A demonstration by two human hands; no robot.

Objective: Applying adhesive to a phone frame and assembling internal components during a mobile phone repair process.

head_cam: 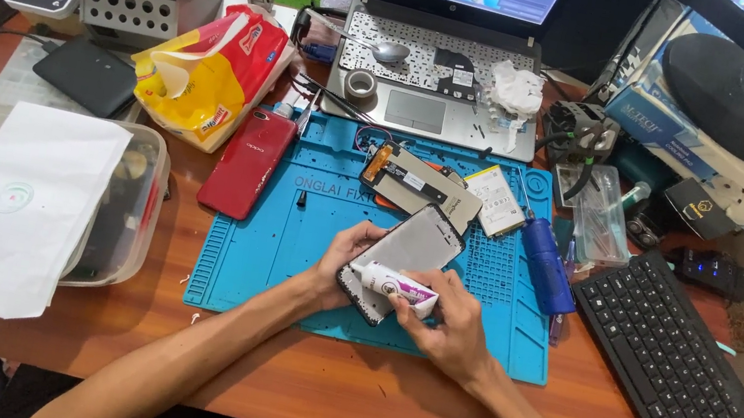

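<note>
- The blue work mat (264,262) lies in the middle of the wooden bench (341,403), and both hands work over its near half.
- The mat's left part is bare, so there is open room to the left of the hands; the strip of bench between the mat's near edge and the person is also bare.
- To the right the room is tighter: a blue cylindrical tool (547,265) lies along the mat's right edge, and a black keyboard (675,371) sits just beyond it.
- Behind the hands, an opened phone body (421,185) and a flat battery (500,199) crowd the mat's far part.
- A red phone (249,163) lies across the mat's upper left corner, partly on the bench.
- A clear plastic bin (134,201) with a white sheet (4,206) on top stands well left, apart from the mat.
- The left hand (338,268) reaches in from lower left, its fingers gripping the left edge of a phone frame (410,250) held tilted above the mat.
- The right hand (448,326) comes from lower right, wrist bent inward, its fingers closed round a small white glue tube (395,285) lying across the frame's lower end.
</note>
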